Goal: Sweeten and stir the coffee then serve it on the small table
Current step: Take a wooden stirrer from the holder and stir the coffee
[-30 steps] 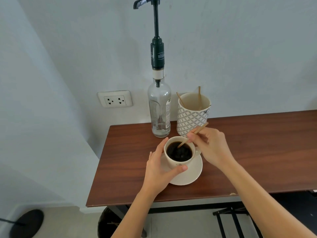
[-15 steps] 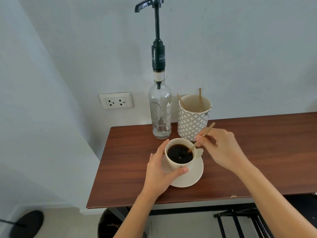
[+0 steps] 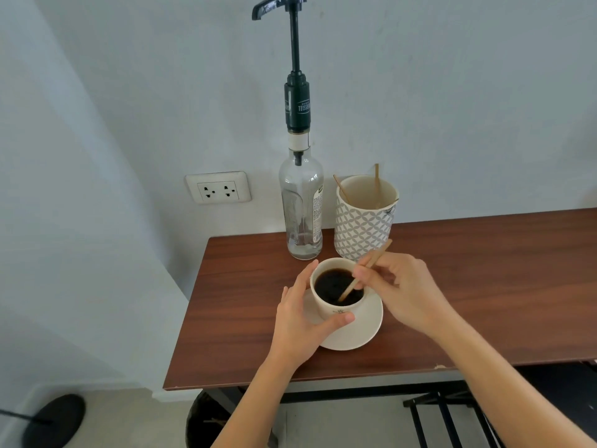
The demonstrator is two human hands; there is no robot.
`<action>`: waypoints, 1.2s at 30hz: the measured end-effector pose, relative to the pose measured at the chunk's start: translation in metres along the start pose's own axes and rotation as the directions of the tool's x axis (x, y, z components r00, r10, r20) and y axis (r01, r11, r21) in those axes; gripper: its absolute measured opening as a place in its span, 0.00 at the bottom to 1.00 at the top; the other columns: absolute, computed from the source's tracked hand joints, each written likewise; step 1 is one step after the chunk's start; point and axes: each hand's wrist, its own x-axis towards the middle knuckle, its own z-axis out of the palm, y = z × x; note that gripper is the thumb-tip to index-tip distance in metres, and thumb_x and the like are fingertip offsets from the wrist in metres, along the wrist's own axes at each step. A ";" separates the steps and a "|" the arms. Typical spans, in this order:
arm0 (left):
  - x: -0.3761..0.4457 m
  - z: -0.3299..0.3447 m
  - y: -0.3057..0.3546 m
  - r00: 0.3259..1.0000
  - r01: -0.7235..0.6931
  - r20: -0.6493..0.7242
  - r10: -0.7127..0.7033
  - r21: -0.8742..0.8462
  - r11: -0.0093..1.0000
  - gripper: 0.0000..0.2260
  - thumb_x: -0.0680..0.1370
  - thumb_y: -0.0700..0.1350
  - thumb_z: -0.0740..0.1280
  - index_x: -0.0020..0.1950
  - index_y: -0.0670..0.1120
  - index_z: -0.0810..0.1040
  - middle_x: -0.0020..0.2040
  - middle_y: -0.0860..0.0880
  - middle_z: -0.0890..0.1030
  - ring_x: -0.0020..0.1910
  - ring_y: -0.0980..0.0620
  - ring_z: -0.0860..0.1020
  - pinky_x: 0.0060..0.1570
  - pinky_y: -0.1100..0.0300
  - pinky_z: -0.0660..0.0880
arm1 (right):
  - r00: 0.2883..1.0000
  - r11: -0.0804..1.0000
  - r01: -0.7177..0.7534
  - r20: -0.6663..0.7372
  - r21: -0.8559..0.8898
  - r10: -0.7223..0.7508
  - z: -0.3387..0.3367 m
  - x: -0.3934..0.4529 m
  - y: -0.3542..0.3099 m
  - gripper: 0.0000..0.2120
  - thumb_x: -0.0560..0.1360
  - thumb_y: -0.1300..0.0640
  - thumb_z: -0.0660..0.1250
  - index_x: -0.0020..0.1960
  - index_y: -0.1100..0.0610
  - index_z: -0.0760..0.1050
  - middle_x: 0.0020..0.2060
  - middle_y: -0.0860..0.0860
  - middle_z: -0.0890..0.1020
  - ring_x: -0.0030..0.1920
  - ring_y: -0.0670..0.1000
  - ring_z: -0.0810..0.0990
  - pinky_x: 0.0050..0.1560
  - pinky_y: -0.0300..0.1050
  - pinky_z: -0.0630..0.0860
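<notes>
A cream cup (image 3: 336, 310) full of black coffee stands on a cream saucer (image 3: 361, 331) near the left end of the brown wooden table (image 3: 484, 286). My left hand (image 3: 303, 321) wraps the cup's left side, thumb on its front wall. My right hand (image 3: 400, 289) pinches a thin wooden stir stick (image 3: 350, 287) whose lower end dips into the coffee. Behind the cup stands a clear glass syrup bottle (image 3: 302, 205) with a tall dark pump, nearly empty.
A patterned white-and-grey holder (image 3: 363, 227) with several wooden sticks stands right of the bottle, against the wall. A wall socket (image 3: 218, 188) sits left of the bottle. Below the table are a dark bin (image 3: 206, 421), a black rack (image 3: 452, 418) and a round black base (image 3: 53, 418).
The stick's tip has swung within the coffee, from the left side to the right rim and back to the middle, with my right hand. My left hand stays on the cup.
</notes>
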 end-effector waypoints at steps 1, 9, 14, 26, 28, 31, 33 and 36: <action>0.000 0.000 0.000 1.000 -0.001 0.000 0.001 -0.002 1.000 0.37 0.63 0.67 0.77 0.66 0.78 0.62 0.65 0.70 0.76 0.69 0.62 0.73 0.73 0.37 0.66 | 0.999 1.000 0.020 -0.030 0.008 -0.020 0.008 0.001 0.000 0.06 0.77 0.57 0.70 0.41 0.53 0.82 0.37 0.46 0.86 0.40 0.41 0.83 0.43 0.28 0.74; -0.001 0.001 0.000 1.000 -0.002 -0.009 0.002 0.010 1.000 0.37 0.63 0.67 0.77 0.66 0.78 0.62 0.66 0.69 0.76 0.70 0.63 0.72 0.74 0.37 0.65 | 0.996 0.996 -0.005 -0.094 -0.088 -0.003 -0.013 0.003 0.007 0.08 0.77 0.56 0.68 0.42 0.54 0.83 0.34 0.46 0.85 0.38 0.42 0.82 0.40 0.33 0.74; -0.002 0.001 -0.002 1.000 -0.016 -0.011 0.016 -0.011 1.000 0.37 0.63 0.69 0.77 0.68 0.75 0.63 0.66 0.67 0.77 0.70 0.61 0.74 0.72 0.37 0.67 | 0.988 1.000 0.018 -0.155 0.013 -0.015 0.018 0.002 0.002 0.08 0.77 0.57 0.69 0.41 0.55 0.83 0.36 0.47 0.86 0.40 0.41 0.83 0.41 0.26 0.72; -0.002 0.001 -0.002 1.000 -0.009 -0.011 0.009 -0.009 1.000 0.37 0.64 0.65 0.78 0.68 0.74 0.64 0.66 0.68 0.77 0.69 0.61 0.74 0.72 0.39 0.67 | 0.979 0.999 0.018 -0.203 -0.031 -0.024 0.017 0.008 0.003 0.07 0.77 0.57 0.68 0.42 0.56 0.82 0.36 0.47 0.86 0.40 0.40 0.82 0.40 0.23 0.71; -0.002 0.000 -0.001 1.000 -0.003 -0.012 0.003 0.001 1.000 0.37 0.64 0.64 0.79 0.67 0.76 0.64 0.66 0.69 0.77 0.70 0.62 0.73 0.73 0.38 0.66 | 0.971 0.991 0.021 -0.233 -0.130 -0.051 0.005 0.011 0.006 0.07 0.78 0.56 0.68 0.43 0.56 0.82 0.35 0.47 0.86 0.37 0.44 0.82 0.38 0.24 0.70; -0.001 0.000 -0.001 1.000 0.009 -0.011 -0.009 0.008 1.000 0.37 0.63 0.64 0.79 0.67 0.77 0.64 0.66 0.68 0.77 0.70 0.60 0.72 0.73 0.39 0.67 | 0.990 0.991 0.004 -0.138 -0.136 -0.023 -0.008 0.002 0.007 0.08 0.78 0.55 0.67 0.42 0.54 0.82 0.33 0.46 0.85 0.36 0.44 0.80 0.37 0.28 0.71; -0.001 0.001 -0.003 1.000 0.015 -0.011 -0.015 -0.007 1.000 0.38 0.63 0.66 0.78 0.70 0.72 0.65 0.66 0.67 0.77 0.70 0.58 0.73 0.72 0.40 0.68 | 0.997 0.998 -0.013 -0.078 -0.053 0.009 0.002 -0.002 0.004 0.08 0.78 0.56 0.68 0.41 0.52 0.82 0.32 0.46 0.85 0.35 0.40 0.80 0.38 0.28 0.72; -0.002 0.001 -0.005 1.000 0.006 -0.005 -0.006 -0.017 1.000 0.40 0.63 0.67 0.78 0.71 0.68 0.65 0.66 0.66 0.78 0.70 0.58 0.74 0.72 0.39 0.68 | 0.985 1.000 0.028 -0.172 -0.013 -0.030 0.018 0.004 0.003 0.07 0.77 0.58 0.69 0.42 0.55 0.82 0.34 0.44 0.84 0.37 0.34 0.80 0.39 0.23 0.70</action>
